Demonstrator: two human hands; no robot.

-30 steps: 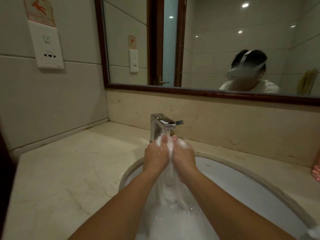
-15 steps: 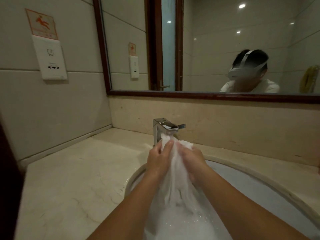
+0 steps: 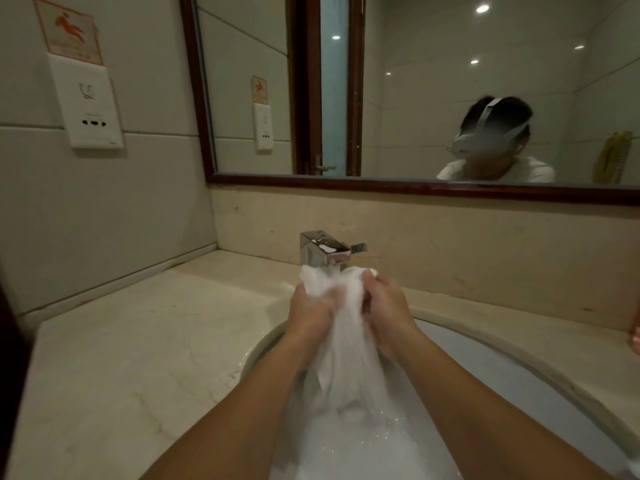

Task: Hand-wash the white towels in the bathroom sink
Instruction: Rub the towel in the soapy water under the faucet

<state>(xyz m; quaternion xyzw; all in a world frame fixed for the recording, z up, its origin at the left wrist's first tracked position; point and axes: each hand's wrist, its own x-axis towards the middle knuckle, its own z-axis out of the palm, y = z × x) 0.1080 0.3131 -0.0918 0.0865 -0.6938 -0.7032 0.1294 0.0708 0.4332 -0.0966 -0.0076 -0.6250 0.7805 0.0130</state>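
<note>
white towel (image 3: 343, 358): bunched lengthwise, long axis upright, top end just under the faucet (image 3: 323, 251), over the sink (image 3: 519, 372). clenched near the top by left hand (image 3: 313, 311) and right hand (image 3: 388, 313), side by side. lower end lost in suds (image 3: 346, 452) filling the basin; sink cut off at right, sunk in the bench (image 3: 138, 341).

Wall socket (image 3: 91, 105), framed mirror (image 3: 415, 91), marble counter (image 3: 121, 341).
</note>
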